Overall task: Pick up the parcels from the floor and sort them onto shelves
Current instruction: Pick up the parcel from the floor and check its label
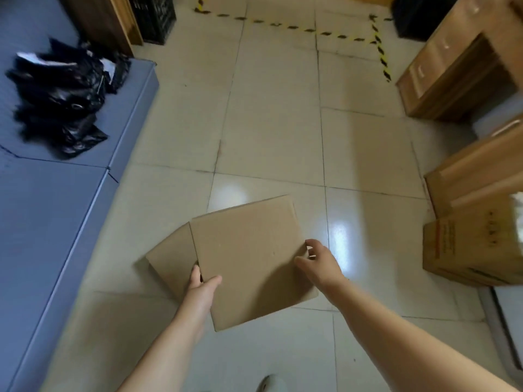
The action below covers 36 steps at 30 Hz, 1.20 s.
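A plain brown cardboard box [249,258] sits low over the tiled floor in the lower middle of the view. My left hand [202,287] grips its left front edge, thumb on top and fingers down the side. My right hand [318,260] holds the box's right edge with fingers curled over it. A pile of black plastic parcel bags [62,94] lies on the blue-grey surface [51,222] at the left. Another cardboard box [469,247] with red print stands on the floor at the right.
Wooden drawer units [458,72] stand at the right, with a wooden panel [478,168] below them. A black crate [154,18] and dark wooden cabinet [99,21] are at the back left. Yellow-black tape [379,46] marks the tiles. A shoe tip [268,384] shows at the bottom.
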Motion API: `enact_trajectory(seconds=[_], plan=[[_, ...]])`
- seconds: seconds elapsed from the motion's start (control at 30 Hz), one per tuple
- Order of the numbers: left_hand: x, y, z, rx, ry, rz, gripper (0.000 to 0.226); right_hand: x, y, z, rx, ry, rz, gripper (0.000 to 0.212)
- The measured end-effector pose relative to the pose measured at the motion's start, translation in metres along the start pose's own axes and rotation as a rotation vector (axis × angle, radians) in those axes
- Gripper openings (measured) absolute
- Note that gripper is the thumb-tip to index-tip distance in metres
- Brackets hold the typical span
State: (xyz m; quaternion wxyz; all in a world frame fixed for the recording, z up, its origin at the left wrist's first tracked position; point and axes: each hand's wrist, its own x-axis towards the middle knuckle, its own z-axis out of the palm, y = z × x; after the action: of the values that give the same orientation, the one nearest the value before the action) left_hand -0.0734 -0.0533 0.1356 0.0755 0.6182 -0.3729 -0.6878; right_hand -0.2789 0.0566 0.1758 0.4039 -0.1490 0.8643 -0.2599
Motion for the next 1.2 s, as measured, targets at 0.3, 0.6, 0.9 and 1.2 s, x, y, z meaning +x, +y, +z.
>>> enact_trajectory(seconds=[0.3, 0.6, 0.9, 1.2], plan=[[-0.153, 0.148, -0.024, 0.043, -0.070, 0.244, 0.066, -0.133, -0.116, -0.093, 0.186, 0.085, -0.099, 0.037], [-0.285, 0.252, -0.057, 0.093, -0.162, 0.427, 0.062, -0.263, -0.206, -0.172, 0.319, 0.146, -0.261, 0.035], [-0.387, 0.344, -0.072, 0.130, -0.182, 0.648, 0.057, -0.345, -0.270, -0.236, 0.310, 0.254, -0.394, 0.044], [-0.461, 0.389, -0.073, 0.102, -0.178, 0.903, 0.041, -0.402, -0.297, -0.284, 0.565, 0.297, -0.582, 0.016]])
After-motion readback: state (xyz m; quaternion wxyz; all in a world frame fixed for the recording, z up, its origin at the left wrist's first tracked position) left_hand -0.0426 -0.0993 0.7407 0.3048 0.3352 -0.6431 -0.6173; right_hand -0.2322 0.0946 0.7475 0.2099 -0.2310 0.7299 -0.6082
